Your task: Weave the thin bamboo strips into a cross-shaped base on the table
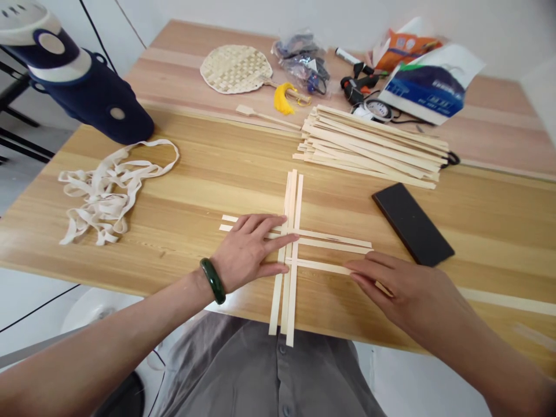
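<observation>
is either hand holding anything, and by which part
The right hand pinches one pale strip near its right end. The left hand lies spread over the crossed strips, gripping nothing.

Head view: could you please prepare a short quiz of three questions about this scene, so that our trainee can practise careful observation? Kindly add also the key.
1. True or false: the left hand lies on the crossed strips with its fingers spread.
2. Choose one: which hand pinches the end of the lowest crosswise strip? A) left; B) right; C) neither.
3. Fill in: the tassel by the handle of the woven fan is ____ in colour.

Key: 1. True. 2. B, the right hand. 3. Yellow.
</observation>
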### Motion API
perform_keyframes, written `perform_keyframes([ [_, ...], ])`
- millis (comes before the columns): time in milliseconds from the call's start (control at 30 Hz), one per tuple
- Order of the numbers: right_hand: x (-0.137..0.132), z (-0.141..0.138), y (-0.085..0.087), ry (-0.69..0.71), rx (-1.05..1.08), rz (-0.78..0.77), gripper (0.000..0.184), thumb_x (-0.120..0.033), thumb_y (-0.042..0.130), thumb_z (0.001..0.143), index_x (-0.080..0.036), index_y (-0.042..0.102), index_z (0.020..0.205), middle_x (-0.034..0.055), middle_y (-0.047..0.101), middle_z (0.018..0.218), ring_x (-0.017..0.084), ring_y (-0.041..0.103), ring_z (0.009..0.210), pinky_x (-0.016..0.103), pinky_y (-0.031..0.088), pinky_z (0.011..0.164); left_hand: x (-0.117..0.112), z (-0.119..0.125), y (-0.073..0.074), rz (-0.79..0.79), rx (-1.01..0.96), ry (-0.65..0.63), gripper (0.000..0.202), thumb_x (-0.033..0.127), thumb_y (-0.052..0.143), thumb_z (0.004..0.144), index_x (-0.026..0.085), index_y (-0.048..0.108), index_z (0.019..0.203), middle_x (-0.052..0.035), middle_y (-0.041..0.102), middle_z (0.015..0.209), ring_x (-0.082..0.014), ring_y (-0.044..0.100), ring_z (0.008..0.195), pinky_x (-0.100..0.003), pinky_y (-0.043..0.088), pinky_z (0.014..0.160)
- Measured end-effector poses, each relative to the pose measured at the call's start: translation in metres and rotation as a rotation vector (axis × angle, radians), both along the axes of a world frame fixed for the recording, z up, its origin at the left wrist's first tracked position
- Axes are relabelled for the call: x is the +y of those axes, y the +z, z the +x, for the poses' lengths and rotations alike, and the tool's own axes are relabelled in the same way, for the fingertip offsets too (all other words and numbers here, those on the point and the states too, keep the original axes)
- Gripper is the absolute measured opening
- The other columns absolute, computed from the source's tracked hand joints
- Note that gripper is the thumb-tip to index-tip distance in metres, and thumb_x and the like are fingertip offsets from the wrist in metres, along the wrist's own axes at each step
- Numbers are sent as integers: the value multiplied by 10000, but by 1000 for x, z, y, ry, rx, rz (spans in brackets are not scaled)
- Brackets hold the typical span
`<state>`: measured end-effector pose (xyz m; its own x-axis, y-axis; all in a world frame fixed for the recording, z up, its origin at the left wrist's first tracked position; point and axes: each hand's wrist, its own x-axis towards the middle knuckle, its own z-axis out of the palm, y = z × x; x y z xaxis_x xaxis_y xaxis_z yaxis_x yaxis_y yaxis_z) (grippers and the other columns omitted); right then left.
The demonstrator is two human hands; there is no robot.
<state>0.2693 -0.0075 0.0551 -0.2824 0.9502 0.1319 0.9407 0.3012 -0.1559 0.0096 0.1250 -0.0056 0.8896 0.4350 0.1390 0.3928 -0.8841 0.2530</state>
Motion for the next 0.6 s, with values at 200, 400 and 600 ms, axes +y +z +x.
perform_keyframes([
  [200, -2, -6, 10, 13, -109, -30, 387, -267, 320, 1037, -197, 695, 972, 52, 757, 961, 136, 618, 502, 299, 288, 372, 0, 0, -1, -3, 3, -6, 675, 721, 456, 851, 330, 521, 1397, -124, 495, 1447, -317, 485, 1256, -521, 418, 1007],
  [400, 4, -13, 23, 52, -163, -50, 427, -219, 290, 1021, -214, 706, 924, 47, 730, 858, 155, 621, 530, 316, 282, 391, 1, -1, 2, -33, 5, -13, 711, 754, 472, 823, 334, 524, 1395, -116, 498, 1444, -314, 480, 1257, -515, 408, 1021],
  [600, 15, -8, 11, 62, -45, -37, 404, -244, 347, 1020, -211, 728, 889, 22, 724, 764, 149, 626, 532, 291, 396, 444, 2, -1, 1, -32, 18, -17, 739, 760, 485, 805, 327, 513, 1403, -120, 484, 1458, -314, 475, 1260, -512, 402, 1024],
])
